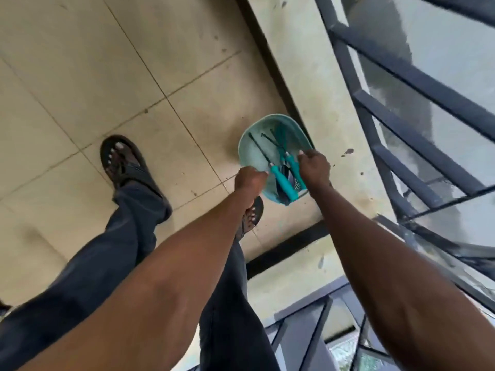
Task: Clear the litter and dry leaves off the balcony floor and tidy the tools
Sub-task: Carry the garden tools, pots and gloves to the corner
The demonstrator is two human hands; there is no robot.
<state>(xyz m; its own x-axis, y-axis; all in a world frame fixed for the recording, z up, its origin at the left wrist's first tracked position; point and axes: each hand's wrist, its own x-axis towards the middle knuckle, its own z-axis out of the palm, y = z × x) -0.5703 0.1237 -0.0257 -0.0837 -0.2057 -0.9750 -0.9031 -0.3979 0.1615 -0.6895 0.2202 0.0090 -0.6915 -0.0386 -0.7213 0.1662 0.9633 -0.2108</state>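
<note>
A teal dustpan [254,153] is held above the tiled balcony floor [80,62] by both hands — the left hand [249,179] curled on its near-left rim, the right hand [313,167] gripping the right rim w/ fingers closed over the edge. Teal-handled garden tools [278,175] are seen lying inside the pan. Beyond, a concrete ledge [308,76] and dark metal railing [401,76] are visible — slightly blurred.
</note>
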